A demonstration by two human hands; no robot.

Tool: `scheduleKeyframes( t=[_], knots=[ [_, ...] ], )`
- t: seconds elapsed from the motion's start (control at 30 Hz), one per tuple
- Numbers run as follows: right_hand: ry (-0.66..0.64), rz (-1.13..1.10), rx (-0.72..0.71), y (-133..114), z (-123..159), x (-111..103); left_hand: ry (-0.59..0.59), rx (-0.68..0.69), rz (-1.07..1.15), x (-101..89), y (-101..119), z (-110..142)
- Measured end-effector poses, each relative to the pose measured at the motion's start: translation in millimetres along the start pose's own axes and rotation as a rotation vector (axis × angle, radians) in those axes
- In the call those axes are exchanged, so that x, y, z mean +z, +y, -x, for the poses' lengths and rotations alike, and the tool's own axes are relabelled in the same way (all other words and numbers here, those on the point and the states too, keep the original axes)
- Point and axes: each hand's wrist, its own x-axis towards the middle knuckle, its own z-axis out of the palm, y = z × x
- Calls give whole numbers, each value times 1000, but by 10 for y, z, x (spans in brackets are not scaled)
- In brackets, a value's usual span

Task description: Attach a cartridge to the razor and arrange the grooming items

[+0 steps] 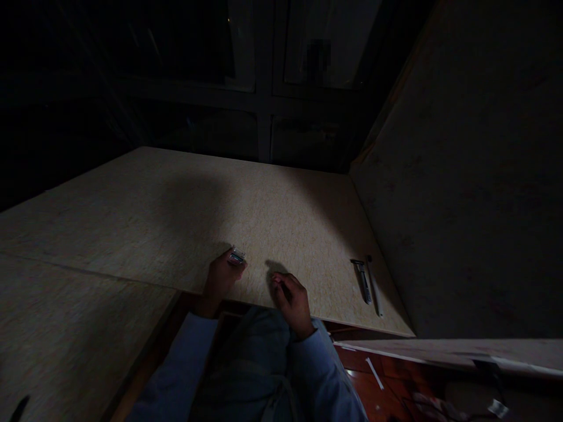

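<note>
Left hand (224, 274) grips a small shiny object (236, 257) — right hand (294, 300) curled, contents unclear.

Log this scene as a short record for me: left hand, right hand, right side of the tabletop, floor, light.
Left hand: the hand grips a small shiny item, too dark to identify
Right hand: the hand has its fingers curled, tips close together; whether they hold anything is unclear
Right side of tabletop: a razor and, beside it, a slim pale-handled stick, probably a toothbrush
Floor: reddish, with a white strip
Light: dim
</note>
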Motion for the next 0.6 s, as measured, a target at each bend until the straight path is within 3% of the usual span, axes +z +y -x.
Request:
scheduleKeyframes(
  t=[0.23,0.37,0.6],
  knots=[
    [-13,-3,10,-10,5,-8,61,94,-780,8,98,56],
    [-17,-7,15,-17,7,-5,53,72,-911,24,147,81],
    [-34,13,21,-8,2,-12,-1,60,-919,-4,159,26]
  ],
)
